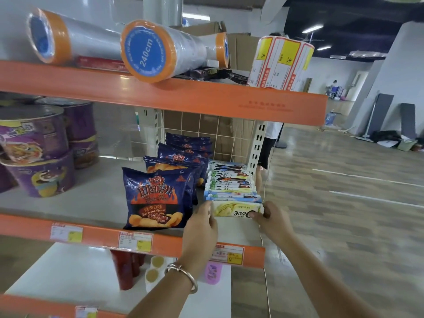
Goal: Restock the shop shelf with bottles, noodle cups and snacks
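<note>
A pale yellow snack bar pack [234, 210] stands on edge at the front right of the middle shelf [96, 196]. My left hand [202, 223] pinches its left end, and my right hand [273, 219] pinches its right end. Behind it runs a row of similar white and blue bar packs [231, 182]. To the left stands a file of dark blue potato chip bags [158, 198]. Purple noodle cups [39, 154] are stacked at the far left of the same shelf. On the shelf below stand red bottles [126, 269], pale-capped bottles [154, 269] and a pink item [213, 273].
The top shelf carries large film rolls with orange rims [146, 51], a roll of yellow price labels [280, 63] and cardboard. Orange shelf rails [160, 97] carry price tags. A person [268, 145] stands behind the shelf's right post. Open wooden floor lies to the right.
</note>
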The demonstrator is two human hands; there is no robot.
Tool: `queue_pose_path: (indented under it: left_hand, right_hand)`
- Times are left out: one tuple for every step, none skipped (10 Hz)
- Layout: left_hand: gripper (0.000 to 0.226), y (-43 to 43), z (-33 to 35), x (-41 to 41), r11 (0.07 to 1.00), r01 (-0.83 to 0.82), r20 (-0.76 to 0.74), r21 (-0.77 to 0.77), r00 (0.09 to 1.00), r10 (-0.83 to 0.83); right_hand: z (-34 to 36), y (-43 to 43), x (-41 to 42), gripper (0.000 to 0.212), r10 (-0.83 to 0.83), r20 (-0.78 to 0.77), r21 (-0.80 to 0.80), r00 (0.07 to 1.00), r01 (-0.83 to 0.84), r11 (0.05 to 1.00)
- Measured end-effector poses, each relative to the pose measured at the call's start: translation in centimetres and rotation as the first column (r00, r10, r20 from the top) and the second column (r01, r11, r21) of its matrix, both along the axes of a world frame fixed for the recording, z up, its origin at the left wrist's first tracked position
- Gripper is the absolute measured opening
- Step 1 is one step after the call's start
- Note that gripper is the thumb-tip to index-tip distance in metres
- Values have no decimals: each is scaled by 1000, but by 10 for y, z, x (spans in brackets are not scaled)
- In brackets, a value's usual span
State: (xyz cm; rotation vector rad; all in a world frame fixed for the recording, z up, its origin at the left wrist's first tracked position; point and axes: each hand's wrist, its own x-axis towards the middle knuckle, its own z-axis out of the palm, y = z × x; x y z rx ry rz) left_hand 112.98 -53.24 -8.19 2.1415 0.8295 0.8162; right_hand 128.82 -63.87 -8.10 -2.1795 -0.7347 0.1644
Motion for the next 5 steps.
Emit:
queue_pose_path:
  left_hand:
    - [39, 0, -4, -3, 996, 35, 8, 86, 999, -36]
    - [38, 0, -6, -3, 987, 61, -46, 151, 997, -55]
    - [38, -1, -6, -4, 971, 100, -97, 219, 992, -80]
    - [37, -2, -6, -6, 957, 143, -147, 252, 983, -108]
    - [39, -2, -10, -7, 944, 167, -181, 286, 976, -118]
  right_hand:
    - [-3, 3, 0, 30, -66, -60, 35, 996, 68, 997]
    - [-9, 5, 2, 28, -103, -86, 4, 991, 104, 995]
    - [-4, 4, -1, 29, -84, -95, -25, 992, 82, 996]
    - [-6, 3, -3, 26, -57, -152, -100, 987, 42, 994]
    - [14, -8, -10, 30, -59, -89, -38, 994, 55, 998]
